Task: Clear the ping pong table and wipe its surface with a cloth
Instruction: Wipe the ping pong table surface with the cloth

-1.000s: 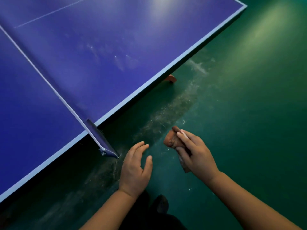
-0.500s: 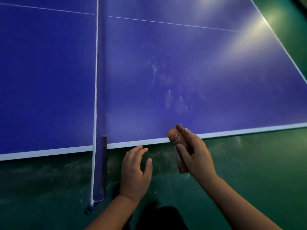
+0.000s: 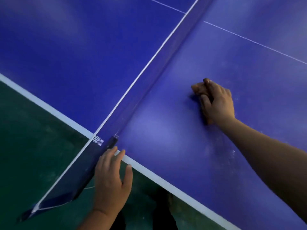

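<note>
The right hand (image 3: 217, 103) gripped a brown cloth (image 3: 198, 89), pressed on the blue tabletop (image 3: 166, 133) near the net (image 3: 166, 52). The left hand (image 3: 111, 178) rested open at the tabletop's edge. Pale smears (image 3: 221, 150) lay nearby; overlapping strokes with firm pressure were advisable.

Most of the brown cloth (image 3: 196, 88) lies hidden beneath the right hand (image 3: 217, 102); the table (image 3: 166, 130) runs off frame toward 12 and 3 o'clock.

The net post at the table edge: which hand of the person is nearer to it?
Left. The left hand rests at the table edge, fingertips right beside the net post. The right hand presses a brown cloth farther in.
</note>
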Demonstrator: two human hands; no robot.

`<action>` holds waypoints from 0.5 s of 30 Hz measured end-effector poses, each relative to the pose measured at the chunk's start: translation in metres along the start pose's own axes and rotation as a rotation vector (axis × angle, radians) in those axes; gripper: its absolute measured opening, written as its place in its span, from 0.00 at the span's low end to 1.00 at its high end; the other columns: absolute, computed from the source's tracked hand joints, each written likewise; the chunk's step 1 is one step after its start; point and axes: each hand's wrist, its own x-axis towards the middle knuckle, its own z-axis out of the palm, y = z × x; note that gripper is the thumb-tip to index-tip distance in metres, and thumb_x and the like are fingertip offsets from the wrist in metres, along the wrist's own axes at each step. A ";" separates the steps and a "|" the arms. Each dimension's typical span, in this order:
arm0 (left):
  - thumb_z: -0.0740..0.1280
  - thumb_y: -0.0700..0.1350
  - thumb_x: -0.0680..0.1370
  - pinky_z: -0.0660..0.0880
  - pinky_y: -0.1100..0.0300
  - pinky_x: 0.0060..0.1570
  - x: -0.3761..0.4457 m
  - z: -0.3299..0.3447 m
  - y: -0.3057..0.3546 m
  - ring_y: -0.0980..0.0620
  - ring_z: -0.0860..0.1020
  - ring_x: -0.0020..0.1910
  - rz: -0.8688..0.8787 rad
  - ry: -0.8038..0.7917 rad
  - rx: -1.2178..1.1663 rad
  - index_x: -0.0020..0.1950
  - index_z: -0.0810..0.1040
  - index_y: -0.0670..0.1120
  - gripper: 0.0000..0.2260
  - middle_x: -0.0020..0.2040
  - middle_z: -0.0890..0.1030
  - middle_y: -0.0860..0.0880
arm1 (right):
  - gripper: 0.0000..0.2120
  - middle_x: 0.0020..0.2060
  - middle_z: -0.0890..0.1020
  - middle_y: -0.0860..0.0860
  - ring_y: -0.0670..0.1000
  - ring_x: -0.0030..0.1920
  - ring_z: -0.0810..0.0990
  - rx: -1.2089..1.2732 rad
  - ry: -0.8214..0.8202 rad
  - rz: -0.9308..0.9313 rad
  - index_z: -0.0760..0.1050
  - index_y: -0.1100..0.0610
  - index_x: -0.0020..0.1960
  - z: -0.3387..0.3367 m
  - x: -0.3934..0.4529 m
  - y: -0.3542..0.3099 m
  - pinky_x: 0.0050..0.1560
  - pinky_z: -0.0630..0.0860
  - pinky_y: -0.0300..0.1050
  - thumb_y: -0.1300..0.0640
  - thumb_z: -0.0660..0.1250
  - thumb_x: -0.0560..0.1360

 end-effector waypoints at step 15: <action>0.61 0.50 0.76 0.70 0.44 0.55 -0.011 0.009 -0.019 0.37 0.76 0.56 -0.091 0.170 0.138 0.63 0.80 0.37 0.22 0.61 0.78 0.40 | 0.31 0.76 0.65 0.61 0.64 0.76 0.62 -0.310 -0.123 -0.396 0.62 0.63 0.77 0.070 0.113 -0.034 0.77 0.56 0.59 0.45 0.45 0.82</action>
